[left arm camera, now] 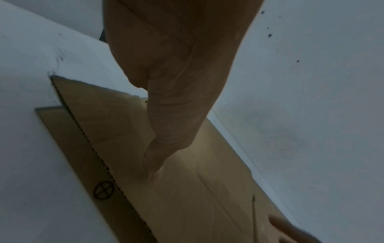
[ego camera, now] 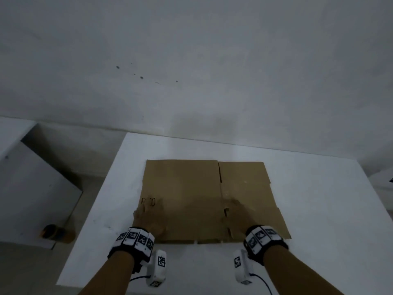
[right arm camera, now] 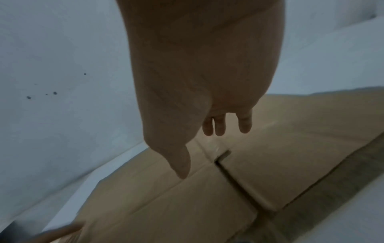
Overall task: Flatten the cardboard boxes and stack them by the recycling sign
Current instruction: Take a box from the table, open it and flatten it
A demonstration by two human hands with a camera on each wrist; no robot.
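A flattened brown cardboard box (ego camera: pixel 191 188) lies on the white table (ego camera: pixel 319 209), with slits between its flaps along the near and far edges. My left hand (ego camera: pixel 148 218) lies flat on its near left corner, beside a small printed mark. My right hand (ego camera: pixel 238 213) presses flat on the near right part, by a flap slit. In the left wrist view the left hand (left arm camera: pixel 166 98) bears down on the top cardboard (left arm camera: pixel 187 205), and a second cardboard layer (left arm camera: pixel 62 131) peeks out beneath it. In the right wrist view the right hand (right arm camera: pixel 197 82) has straight fingers over the cardboard (right arm camera: pixel 166 205).
A plain grey wall (ego camera: pixel 191 60) rises right behind the table. Left of the table stands a grey cabinet (ego camera: pixel 32 188), with an orange and dark round object (ego camera: pixel 53 231) on the floor beside it. The table's left edge runs close to my left hand.
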